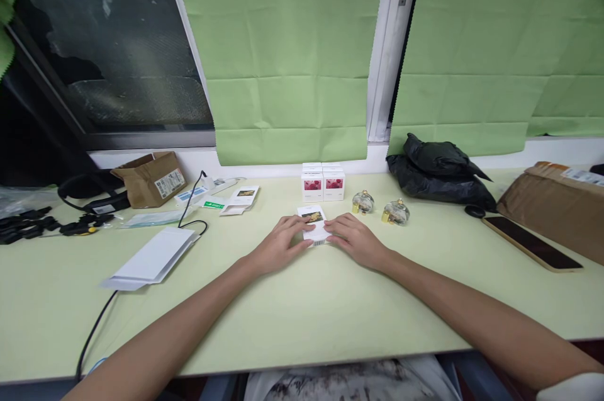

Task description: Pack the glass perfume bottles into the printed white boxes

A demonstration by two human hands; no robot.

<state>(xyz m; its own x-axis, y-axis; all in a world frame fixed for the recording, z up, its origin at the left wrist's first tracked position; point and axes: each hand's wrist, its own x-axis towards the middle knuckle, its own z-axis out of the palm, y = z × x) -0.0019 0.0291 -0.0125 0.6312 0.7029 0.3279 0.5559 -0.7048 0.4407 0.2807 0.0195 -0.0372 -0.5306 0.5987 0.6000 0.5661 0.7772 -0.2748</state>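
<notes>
A small white carton (pixel 312 214) with a dark and gold picture lies on the table in front of me, a barcode at its near end. My left hand (pixel 282 243) grips its left edge, fingers on top and thumb at the near corner. From the right side, my right hand (pixel 357 238) holds the opposite edge with bent fingers. How far the carton is folded I cannot tell. Just behind it stand several white boxes (pixel 313 186) with red pictures. Two round glass bottles with gold parts, one nearer (pixel 363 202) and one farther right (pixel 397 213), lie beyond my right hand.
Left are flat white cartons (pixel 241 198), a white packet stack (pixel 153 257), an open brown box (pixel 153 180) and black cables (pixel 51 223). Right are a black plastic bag (pixel 436 171), a phone (pixel 531 242) and a large brown box (pixel 557 206). Green curtains hang behind the table (pixel 302 325).
</notes>
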